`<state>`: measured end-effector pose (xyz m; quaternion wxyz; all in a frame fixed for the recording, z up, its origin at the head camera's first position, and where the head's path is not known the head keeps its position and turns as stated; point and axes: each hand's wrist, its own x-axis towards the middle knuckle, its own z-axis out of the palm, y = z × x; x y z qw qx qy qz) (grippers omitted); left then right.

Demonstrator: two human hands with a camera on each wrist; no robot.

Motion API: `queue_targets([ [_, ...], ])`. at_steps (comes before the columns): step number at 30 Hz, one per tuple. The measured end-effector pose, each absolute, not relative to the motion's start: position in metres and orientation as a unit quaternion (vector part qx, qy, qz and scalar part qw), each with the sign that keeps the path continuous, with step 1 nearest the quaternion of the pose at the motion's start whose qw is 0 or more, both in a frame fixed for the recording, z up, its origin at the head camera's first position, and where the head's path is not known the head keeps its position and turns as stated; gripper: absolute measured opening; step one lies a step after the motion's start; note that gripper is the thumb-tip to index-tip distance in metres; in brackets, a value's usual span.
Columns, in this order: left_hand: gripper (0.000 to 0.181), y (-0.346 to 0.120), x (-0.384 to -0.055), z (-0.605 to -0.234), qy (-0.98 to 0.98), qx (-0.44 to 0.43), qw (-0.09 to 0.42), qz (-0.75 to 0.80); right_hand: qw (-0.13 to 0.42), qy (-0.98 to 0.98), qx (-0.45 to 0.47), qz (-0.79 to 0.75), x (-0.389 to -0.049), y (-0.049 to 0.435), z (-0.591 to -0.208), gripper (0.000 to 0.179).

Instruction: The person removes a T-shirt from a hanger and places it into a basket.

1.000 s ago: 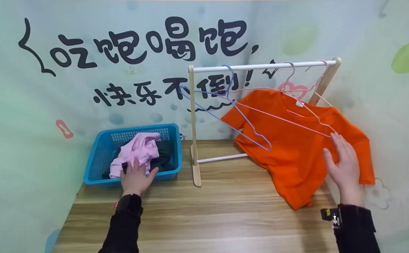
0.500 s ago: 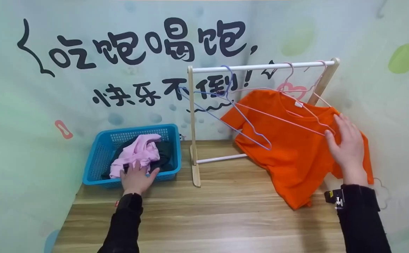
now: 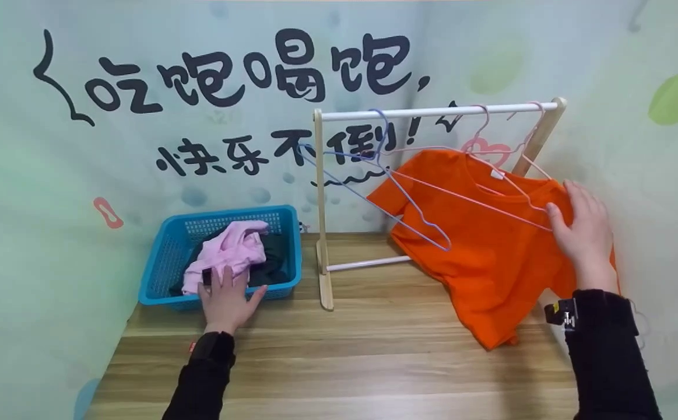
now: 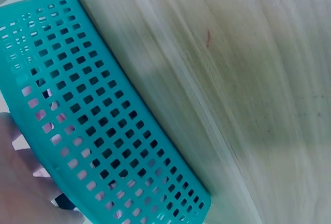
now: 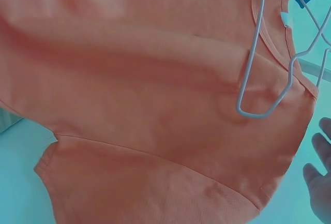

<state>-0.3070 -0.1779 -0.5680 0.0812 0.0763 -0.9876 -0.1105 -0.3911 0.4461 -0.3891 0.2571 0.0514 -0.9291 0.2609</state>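
Note:
In the head view, an orange T-shirt [image 3: 478, 251] hangs slanted from a pink hanger [image 3: 455, 193], whose right arm lies outside the neckline, across the shirt's front. My right hand [image 3: 587, 239] is at the shirt's right shoulder with its fingers extended. The right wrist view shows its fingertips [image 5: 321, 146] beside the shoulder edge of the cloth, apart from it. My left hand [image 3: 227, 303] reaches over the front rim of a blue basket [image 3: 161, 251], fingers spread against a pink garment [image 3: 231, 245]. Dark clothing [image 3: 271, 268] lies under the pink one.
A small rack with a white top bar [image 3: 432, 112] stands on the wooden table [image 3: 362, 361] against a printed wall. A bare blue hanger [image 3: 400, 192] hangs at its left, and another pink hanger [image 3: 534, 125] at its right end.
My right hand has moved right and upward, from the end of the pink hanger to the shirt's shoulder. My left hand stays nearly in place at the basket.

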Motion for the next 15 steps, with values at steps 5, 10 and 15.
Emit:
queue_targets([
  [5,0.077,-0.175,-0.304,-0.567,-0.983,0.074,0.113,-0.122,0.213,-0.939,0.030,0.269,-0.392,0.447,-0.386,0.058],
  [10,0.080,-0.169,-0.301,-0.564,-0.983,0.053,0.137,-0.112,0.196,-0.943,0.019,0.268,-0.395,0.446,-0.383,0.056],
  [15,0.079,-0.160,-0.300,-0.560,-0.982,0.033,0.158,-0.101,0.193,-0.942,0.006,0.273,-0.398,0.445,-0.381,0.055],
])
